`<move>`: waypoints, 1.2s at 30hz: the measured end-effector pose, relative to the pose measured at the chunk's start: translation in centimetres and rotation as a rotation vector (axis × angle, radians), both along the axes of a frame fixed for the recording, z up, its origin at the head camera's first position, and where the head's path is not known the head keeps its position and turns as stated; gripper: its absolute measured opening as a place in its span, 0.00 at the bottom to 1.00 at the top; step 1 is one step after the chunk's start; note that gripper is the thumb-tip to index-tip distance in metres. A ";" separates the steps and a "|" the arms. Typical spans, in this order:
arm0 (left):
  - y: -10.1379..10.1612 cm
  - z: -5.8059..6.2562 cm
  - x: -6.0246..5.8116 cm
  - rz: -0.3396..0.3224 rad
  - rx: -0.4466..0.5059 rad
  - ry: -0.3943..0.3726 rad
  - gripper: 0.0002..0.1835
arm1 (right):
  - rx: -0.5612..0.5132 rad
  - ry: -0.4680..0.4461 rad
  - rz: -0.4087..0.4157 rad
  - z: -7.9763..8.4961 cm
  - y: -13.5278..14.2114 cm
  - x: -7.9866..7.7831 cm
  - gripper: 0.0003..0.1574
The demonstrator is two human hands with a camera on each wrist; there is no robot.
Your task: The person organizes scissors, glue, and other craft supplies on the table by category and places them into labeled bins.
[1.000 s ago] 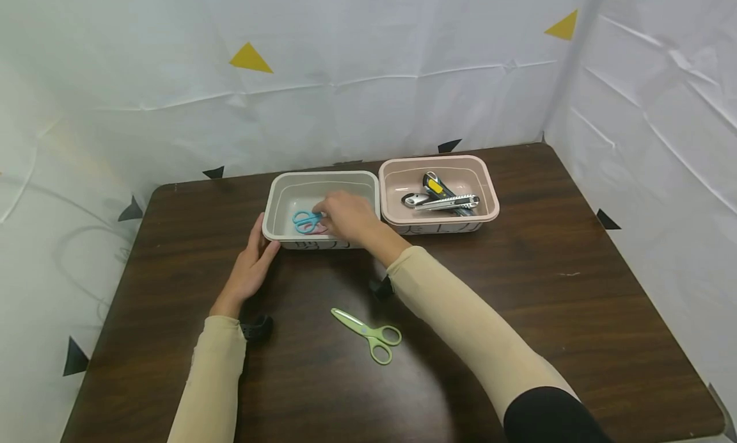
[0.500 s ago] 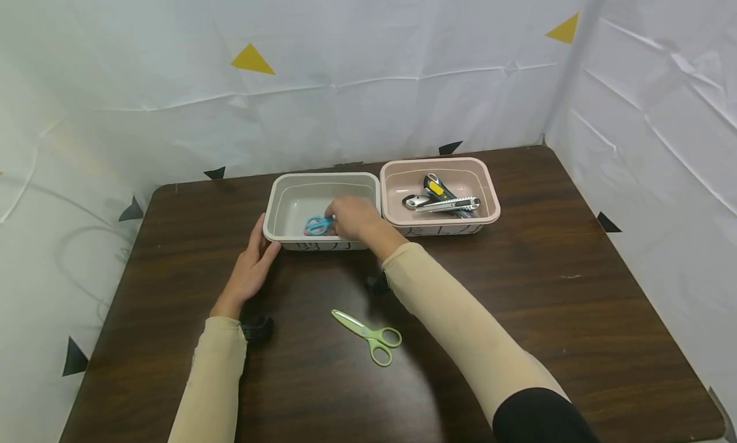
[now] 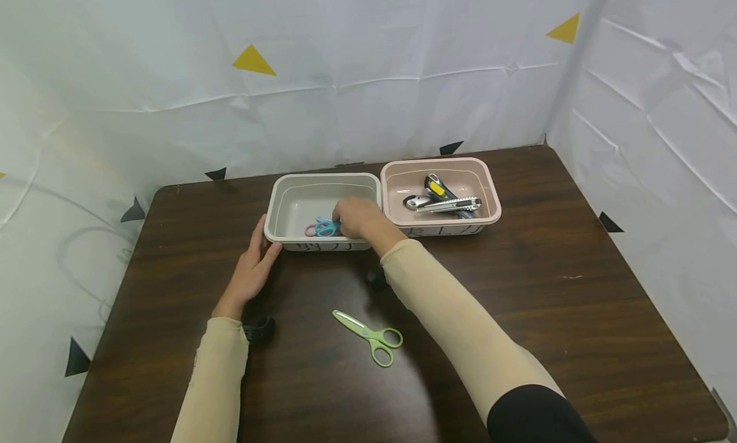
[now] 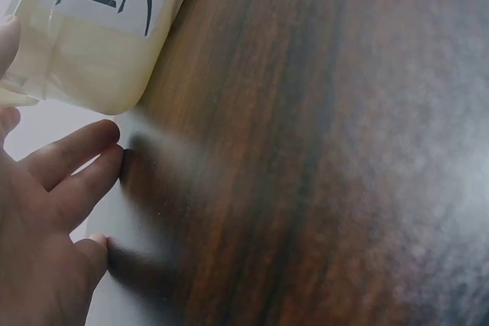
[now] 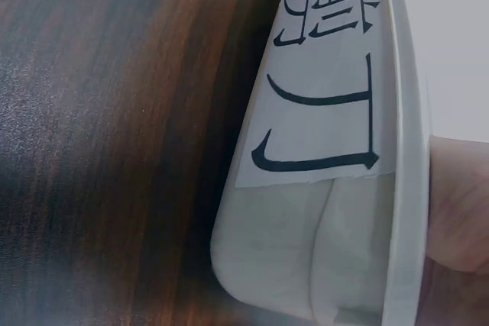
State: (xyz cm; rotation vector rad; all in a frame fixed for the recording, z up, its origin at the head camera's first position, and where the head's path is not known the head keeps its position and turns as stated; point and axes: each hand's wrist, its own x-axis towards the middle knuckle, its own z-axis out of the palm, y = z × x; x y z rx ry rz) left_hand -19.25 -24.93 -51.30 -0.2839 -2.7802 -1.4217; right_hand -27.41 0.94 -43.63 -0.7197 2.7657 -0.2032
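My right hand reaches into the grey bin, fingers pointing down. It holds blue-handled scissors low in the bin by the end near the fingers; the fingertips are hidden behind the hand and front wall. Beside and partly under them, pink scissors show a handle loop. My left hand braces the bin's front left corner, thumb at the front and fingers extended along the left side. In the left wrist view, the other fingers are spread below the bin corner. Green scissors lie on the table in front.
A pink bin stands against the grey bin's right side. Several utility knives lie in it. A paper label with black characters is on the grey bin's front. White sheeting hangs behind the dark wood table.
My right hand has moved slightly right inside the grey bin, and the blue scissors have shifted right and turned. The pink handle now shows to their left. My left hand stays put.
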 end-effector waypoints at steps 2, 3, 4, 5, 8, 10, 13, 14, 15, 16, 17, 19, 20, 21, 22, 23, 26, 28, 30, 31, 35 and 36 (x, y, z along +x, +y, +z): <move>0.0 0.0 0.0 0.001 0.000 -0.001 0.38 | 0.004 0.003 0.004 0.0 0.0 0.0 0.23; 0.0 0.0 0.0 0.000 0.000 -0.003 0.38 | 0.008 0.003 0.005 0.0 0.0 0.0 0.22; 0.1 0.0 0.1 -0.001 0.001 -0.004 0.38 | 0.012 0.004 0.006 0.0 0.0 0.0 0.21; 0.1 0.0 0.1 -0.002 0.003 -0.004 0.38 | 0.016 0.004 0.005 0.0 0.0 0.0 0.21; 0.1 -0.1 0.1 -0.004 0.005 0.000 0.38 | 0.025 0.005 0.003 -0.1 0.0 -0.1 0.20; 0.0 -0.1 0.0 -0.004 0.006 0.005 0.38 | 0.026 0.003 0.004 -0.2 0.0 -0.1 0.20; 0.0 -0.2 0.0 -0.001 0.005 0.006 0.38 | 0.025 -0.001 0.008 -0.3 -0.1 -0.2 0.20; 0.0 -0.2 0.0 -0.002 0.006 0.006 0.38 | 0.024 -0.003 0.008 -0.3 -0.1 -0.2 0.20; 0.0 -0.2 0.1 -0.003 0.007 0.006 0.38 | 0.024 -0.003 0.008 -0.3 -0.1 -0.2 0.20; 0.0 -0.2 0.1 -0.003 0.007 0.004 0.38 | 0.024 -0.004 0.006 -0.3 -0.1 -0.2 0.20; 0.0 -0.2 0.1 -0.002 0.008 0.002 0.38 | 0.024 -0.003 0.006 -0.3 -0.1 -0.2 0.21; 0.0 -0.2 0.1 -0.003 0.010 -0.002 0.38 | 0.026 -0.004 0.007 -0.3 -0.1 -0.2 0.21; 0.0 -0.2 0.2 -0.003 0.011 -0.005 0.38 | 0.027 -0.005 0.008 -0.2 -0.1 -0.1 0.21; 0.0 -0.2 0.2 -0.002 0.011 -0.007 0.38 | 0.027 -0.006 0.009 -0.2 -0.1 -0.1 0.22; 0.0 -0.2 0.2 -0.001 0.011 -0.008 0.38 | 0.026 -0.008 0.012 -0.1 0.0 -0.1 0.22; -0.1 -0.2 0.2 -0.002 0.012 -0.006 0.38 | 0.025 -0.010 0.013 0.0 0.0 0.0 0.22; -0.1 -0.2 0.2 -0.003 0.011 -0.001 0.37 | 0.019 -0.013 0.017 0.1 0.0 0.0 0.22; -0.1 -0.2 0.1 -0.005 0.010 0.003 0.37 | 0.015 -0.011 0.016 0.1 0.0 0.0 0.22; 0.0 -0.1 0.1 -0.006 0.008 0.003 0.38 | 0.012 -0.009 0.012 0.1 0.0 -0.1 0.23; 0.0 -0.1 0.1 -0.005 0.007 0.004 0.38 | 0.010 -0.008 0.010 0.1 0.0 -0.1 0.23; 0.0 0.0 0.0 -0.006 0.006 0.002 0.38 | 0.002 -0.006 -0.004 0.1 0.0 -0.2 0.23; 0.0 0.0 0.0 -0.005 0.005 0.001 0.37 | 0.000 -0.005 -0.006 0.1 0.0 -0.2 0.23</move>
